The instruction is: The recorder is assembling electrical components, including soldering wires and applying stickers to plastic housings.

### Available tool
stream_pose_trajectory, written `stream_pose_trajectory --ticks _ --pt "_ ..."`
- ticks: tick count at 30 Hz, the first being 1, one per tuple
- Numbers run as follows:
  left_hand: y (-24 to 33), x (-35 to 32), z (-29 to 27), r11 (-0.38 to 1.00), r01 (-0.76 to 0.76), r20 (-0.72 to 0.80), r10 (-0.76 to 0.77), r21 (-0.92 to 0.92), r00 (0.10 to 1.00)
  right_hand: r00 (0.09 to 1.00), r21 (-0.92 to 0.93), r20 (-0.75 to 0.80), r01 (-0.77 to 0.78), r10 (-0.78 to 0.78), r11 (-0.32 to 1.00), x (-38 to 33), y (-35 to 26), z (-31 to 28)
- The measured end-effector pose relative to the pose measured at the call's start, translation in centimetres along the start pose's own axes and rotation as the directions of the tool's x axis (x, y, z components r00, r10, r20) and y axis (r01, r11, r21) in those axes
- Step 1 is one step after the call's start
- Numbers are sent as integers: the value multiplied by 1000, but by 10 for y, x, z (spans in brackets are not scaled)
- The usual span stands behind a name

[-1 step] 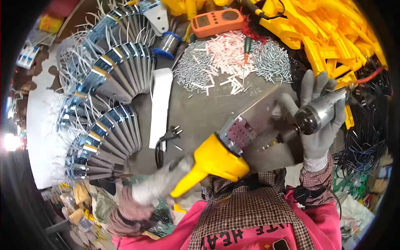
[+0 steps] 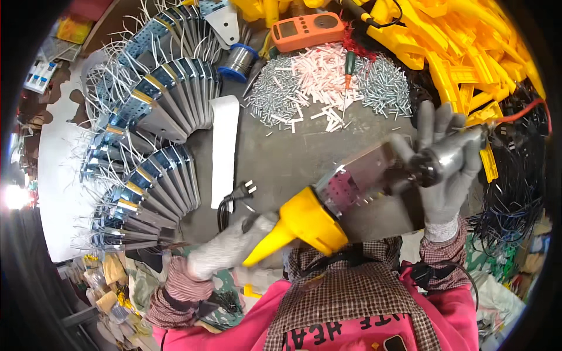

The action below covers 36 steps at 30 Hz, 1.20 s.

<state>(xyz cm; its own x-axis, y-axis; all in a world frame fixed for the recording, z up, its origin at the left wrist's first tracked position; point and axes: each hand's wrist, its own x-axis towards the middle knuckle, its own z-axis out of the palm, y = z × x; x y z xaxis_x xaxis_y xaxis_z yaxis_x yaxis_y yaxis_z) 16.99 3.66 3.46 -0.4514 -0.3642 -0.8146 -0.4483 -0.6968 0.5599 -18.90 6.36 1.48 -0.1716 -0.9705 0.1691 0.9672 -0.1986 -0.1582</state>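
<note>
My left hand [image 2: 231, 248], in a pale glove, is closed at the narrow handle end of a yellow plastic housing [image 2: 304, 222]. From the housing's wide end a perforated metal bracket [image 2: 341, 190] and a flat metal plate [image 2: 374, 158] stick out up to the right, smeared by motion. My gloved right hand [image 2: 448, 181] holds a silver power screwdriver [image 2: 453, 149] across the palm, its dark nose pointing left beside the plate. Some of its fingers stretch upward past the tool. The bit is too blurred to make out. A black cord with a two-pin plug [image 2: 243, 190] lies by my left hand.
Metal plates with white wires [image 2: 170, 99] stand in curved rows at left, beside a white strip [image 2: 223, 152]. Behind lie heaps of screws [image 2: 383, 88] and pale sleeves [image 2: 319, 67], a green-handled screwdriver [image 2: 349, 64], an orange meter [image 2: 307, 32], a solder spool [image 2: 239, 61] and yellow housings [image 2: 462, 47].
The yellow housing and my left hand have shifted slightly up. The screwdriver's nose has swung up a little, closer to the metal plate. The red hose at right has moved.
</note>
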Motion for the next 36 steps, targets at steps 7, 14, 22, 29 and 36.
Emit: stream_pose_trajectory --ticks 7,14,22,29,36 --pt "-6 21 13 248 -114 -79 653 962 753 930 -61 -364 -73 46 995 -10 24 -31" --pt "-4 25 9 243 -138 -50 636 960 770 930 -160 -365 -106 41 981 -9 29 -26" --pt "-12 28 3 186 -143 -10 642 972 766 907 -121 -419 -107 47 987 -11 27 -26" --pt "-14 29 3 159 -161 13 672 974 741 914 -122 -403 -97 40 988 -10 29 -31" --pt "-18 30 1 134 -160 23 693 978 720 902 -132 -432 -82 17 988 -18 28 -31"
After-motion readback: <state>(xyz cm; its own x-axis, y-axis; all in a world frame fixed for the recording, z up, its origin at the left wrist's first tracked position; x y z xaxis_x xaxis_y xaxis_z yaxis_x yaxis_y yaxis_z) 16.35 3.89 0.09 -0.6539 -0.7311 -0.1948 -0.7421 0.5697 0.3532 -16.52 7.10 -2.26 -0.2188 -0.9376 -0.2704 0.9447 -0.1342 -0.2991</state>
